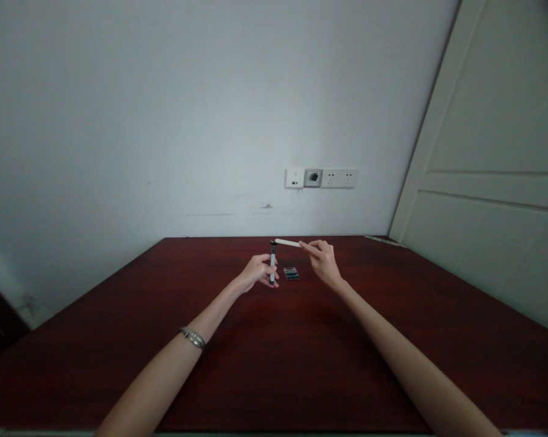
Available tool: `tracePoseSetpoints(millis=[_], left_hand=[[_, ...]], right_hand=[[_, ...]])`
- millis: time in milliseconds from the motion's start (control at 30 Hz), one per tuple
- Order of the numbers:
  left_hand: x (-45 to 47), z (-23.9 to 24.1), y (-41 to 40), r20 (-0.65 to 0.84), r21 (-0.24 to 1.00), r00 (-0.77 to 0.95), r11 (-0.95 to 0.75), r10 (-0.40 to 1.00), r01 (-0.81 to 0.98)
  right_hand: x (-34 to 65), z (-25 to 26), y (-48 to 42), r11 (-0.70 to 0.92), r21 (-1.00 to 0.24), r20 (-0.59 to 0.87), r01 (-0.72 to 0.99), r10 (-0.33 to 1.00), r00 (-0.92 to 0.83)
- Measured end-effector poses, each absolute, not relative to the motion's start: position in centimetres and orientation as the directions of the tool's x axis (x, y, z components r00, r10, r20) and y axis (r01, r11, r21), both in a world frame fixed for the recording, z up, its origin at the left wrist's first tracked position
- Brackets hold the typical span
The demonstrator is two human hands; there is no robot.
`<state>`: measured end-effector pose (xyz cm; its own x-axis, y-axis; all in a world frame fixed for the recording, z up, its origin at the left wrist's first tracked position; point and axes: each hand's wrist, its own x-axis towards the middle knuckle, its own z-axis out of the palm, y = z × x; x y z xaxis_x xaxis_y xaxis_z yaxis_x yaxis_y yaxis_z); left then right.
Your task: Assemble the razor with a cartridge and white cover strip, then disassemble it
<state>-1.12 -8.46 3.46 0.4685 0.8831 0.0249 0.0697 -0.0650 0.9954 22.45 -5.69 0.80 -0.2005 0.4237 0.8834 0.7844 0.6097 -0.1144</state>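
My left hand (257, 271) is closed around a slim upright razor handle (272, 264), dark at its top end, held a little above the dark red table (274, 364). My right hand (323, 260) pinches a thin white flat stick (288, 243) that points left, its tip almost touching the handle's top. A small dark cartridge pack (291, 274) lies on the table between the two hands. A silver bracelet (192, 337) circles my left wrist.
A white wall stands behind the table, with a row of wall sockets (321, 178) on it. A white door (492, 182) closes off the right side. A thin pale strip (383, 241) lies at the table's far right corner.
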Motion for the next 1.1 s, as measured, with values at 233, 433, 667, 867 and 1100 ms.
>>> tracePoseSetpoints(millis=[233,433,667,867,1100], left_hand=[[-0.6,2.8,-8.2,0.008,0.990,0.458,-0.072,0.889,0.123],[-0.8,3.2,-8.7,0.055,0.989,0.456,-0.110,0.888,0.095],[-0.3,3.0,-8.8,0.039,0.989,0.412,-0.094,0.911,0.113],[-0.1,3.0,-8.9,0.076,0.985,0.432,-0.134,0.899,0.106],[-0.2,2.8,-8.7,0.089,0.983,0.399,-0.146,0.913,0.115]], right_hand=[[21.3,1.3,-6.5,0.635,-0.099,0.893,0.766,0.397,-0.213],[22.9,0.6,-5.8,0.624,-0.082,0.890,0.777,0.397,-0.225],[22.6,0.8,-5.9,0.617,-0.080,0.883,0.783,0.408,-0.231],[22.4,0.7,-5.8,0.623,-0.086,0.883,0.777,0.408,-0.230],[22.7,0.9,-5.9,0.607,-0.102,0.901,0.788,0.392,-0.186]])
